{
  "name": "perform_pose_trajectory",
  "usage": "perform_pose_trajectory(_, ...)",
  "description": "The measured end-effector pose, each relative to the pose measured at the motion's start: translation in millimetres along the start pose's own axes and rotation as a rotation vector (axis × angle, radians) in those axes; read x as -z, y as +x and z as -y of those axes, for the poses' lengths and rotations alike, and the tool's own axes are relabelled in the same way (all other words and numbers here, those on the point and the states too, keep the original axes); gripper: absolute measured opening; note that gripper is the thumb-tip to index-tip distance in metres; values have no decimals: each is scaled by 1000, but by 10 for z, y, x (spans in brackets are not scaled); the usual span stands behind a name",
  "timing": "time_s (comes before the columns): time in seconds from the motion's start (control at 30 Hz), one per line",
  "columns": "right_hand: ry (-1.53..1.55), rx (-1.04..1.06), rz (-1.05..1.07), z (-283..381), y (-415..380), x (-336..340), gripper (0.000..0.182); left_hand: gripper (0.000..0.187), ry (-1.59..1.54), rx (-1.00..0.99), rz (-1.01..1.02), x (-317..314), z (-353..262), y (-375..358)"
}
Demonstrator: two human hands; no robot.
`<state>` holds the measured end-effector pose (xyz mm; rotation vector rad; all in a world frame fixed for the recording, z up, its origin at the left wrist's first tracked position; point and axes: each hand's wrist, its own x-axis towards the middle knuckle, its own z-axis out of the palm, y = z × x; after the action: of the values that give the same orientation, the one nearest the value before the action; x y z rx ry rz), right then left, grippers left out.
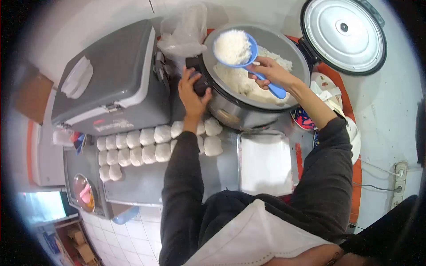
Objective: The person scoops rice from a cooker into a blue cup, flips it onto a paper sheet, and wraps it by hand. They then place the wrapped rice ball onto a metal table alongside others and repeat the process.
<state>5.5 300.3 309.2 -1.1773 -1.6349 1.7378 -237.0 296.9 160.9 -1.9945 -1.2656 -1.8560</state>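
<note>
A large round cooker (230, 113) stands with its lid (344, 33) swung open and white rice inside. My right hand (273, 75) is closed round the handle of a blue scoop (253, 55), which holds a heap of rice (232, 47) above the pot's far left part. On the cooker's black side handle rests my left hand (193, 94), fingers spread, touching its edge. Rows of rounded white portions (148, 153) lie on the metal table to the left, partly hidden behind my left forearm.
A grey cooler box (115, 84) stands at the left, with a plastic bag (184, 33) behind. White paper (266, 162) lies on a tray in front of the cooker. A bowl (83, 193) sits at the far left; power sockets (399, 184) are on the right wall.
</note>
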Motion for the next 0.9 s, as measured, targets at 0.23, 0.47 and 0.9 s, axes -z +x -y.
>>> perform_pose_trajectory(0.23, 496, 139, -164, -822, -1678, -334, 31, 63, -13, 294, 181, 294, -978, -571)
perform_pose_trajectory(0.47, 761, -235, -431, -2952, -2407, -561, 41, 107, 21, 218, 1233, 20, -1986, -2431)
perform_pose_trajectory(0.9, -1271, 371, -41, -3377, -2228, -156, 74, 133, 171, 209, 1440, -93, -1796, -2583)
